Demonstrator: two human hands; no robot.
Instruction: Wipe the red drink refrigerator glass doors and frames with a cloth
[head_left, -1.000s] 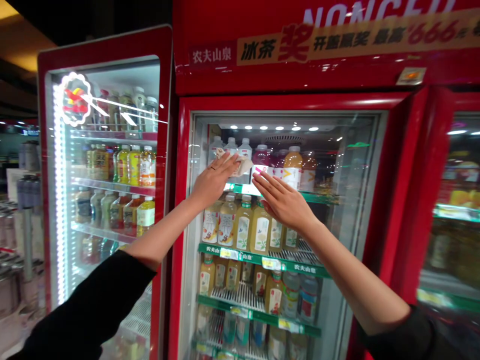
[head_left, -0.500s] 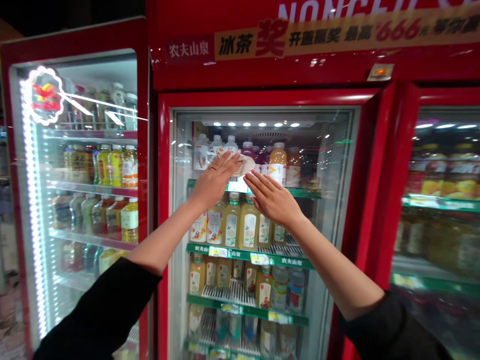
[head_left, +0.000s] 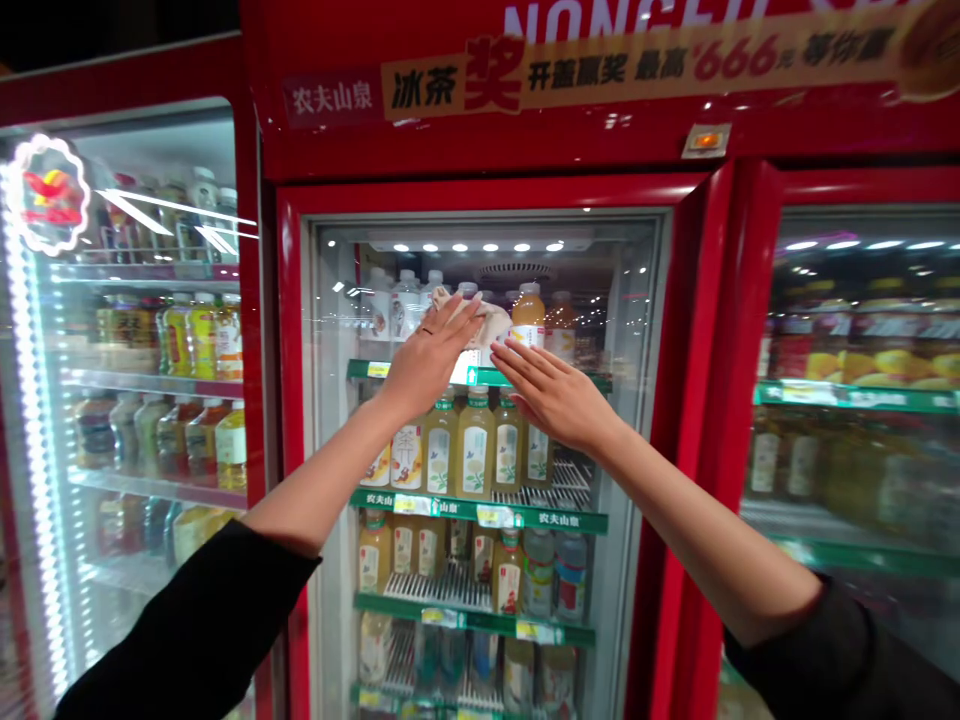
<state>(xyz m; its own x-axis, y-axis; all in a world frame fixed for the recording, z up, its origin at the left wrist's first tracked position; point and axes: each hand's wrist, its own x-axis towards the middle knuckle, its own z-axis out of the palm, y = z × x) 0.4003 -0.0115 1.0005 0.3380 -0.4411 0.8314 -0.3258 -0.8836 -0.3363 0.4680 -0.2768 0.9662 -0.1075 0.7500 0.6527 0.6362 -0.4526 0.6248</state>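
My left hand (head_left: 435,355) lies with fingers stretched out over a pale, crumpled cloth (head_left: 491,325), holding it against the glass door (head_left: 630,430) of a red drinks fridge. Part of the cloth is hidden under the fingers; the rest sticks out beyond the fingertips. My right hand (head_left: 555,395) is open just to the right, palm toward the glass and fingers straight. Its fingertips are close to the cloth's lower right edge; whether they touch it I cannot tell. Behind the glass, both hands are in front of shelves of bottles (head_left: 474,455).
The red door frame (head_left: 291,450) surrounds the glass. A second lit fridge (head_left: 251,420) stands at the left, and another glass door (head_left: 862,480) is at the right. Above runs a red header with a printed banner (head_left: 585,75) and an orange-lit switch (head_left: 706,141).
Both hands have moved to the right across the glass, the cloth going along under my left hand. The view has also shifted right, so the fridges appear further left.
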